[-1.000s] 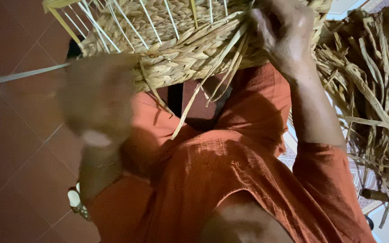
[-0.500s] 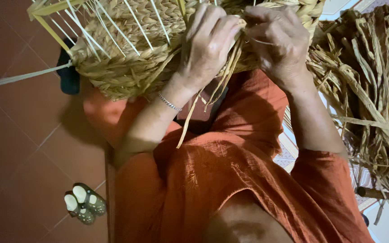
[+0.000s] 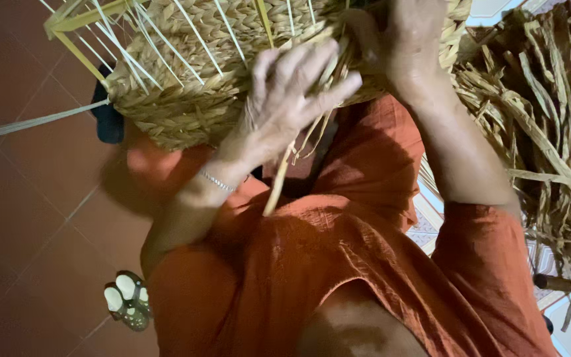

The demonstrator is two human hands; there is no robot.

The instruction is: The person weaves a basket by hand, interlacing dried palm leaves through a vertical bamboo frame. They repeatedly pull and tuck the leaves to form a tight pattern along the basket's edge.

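So the half-woven straw basket (image 3: 186, 73) sits on the person's lap, up at the top of the view, and its long axis runs roughly left to right, tilting down toward the left. Thin pale ribs fan across its woven wall, and a yellowish frame corner (image 3: 67, 26) pokes out at upper left. The left hand (image 3: 292, 92) lies flat against the basket's wall near its lower edge, fingers spread and curled a bit, pressing on loose straw strands (image 3: 285, 178) that dangle down over the orange garment (image 3: 338, 264). The right hand (image 3: 411, 46) is bunched up at the basket's edge, but its fingertips are tucked behind the weave, so I can't tell what they pinch. The basket's top is cut off. A pile of dry straw (image 3: 543, 125) sits on the right.
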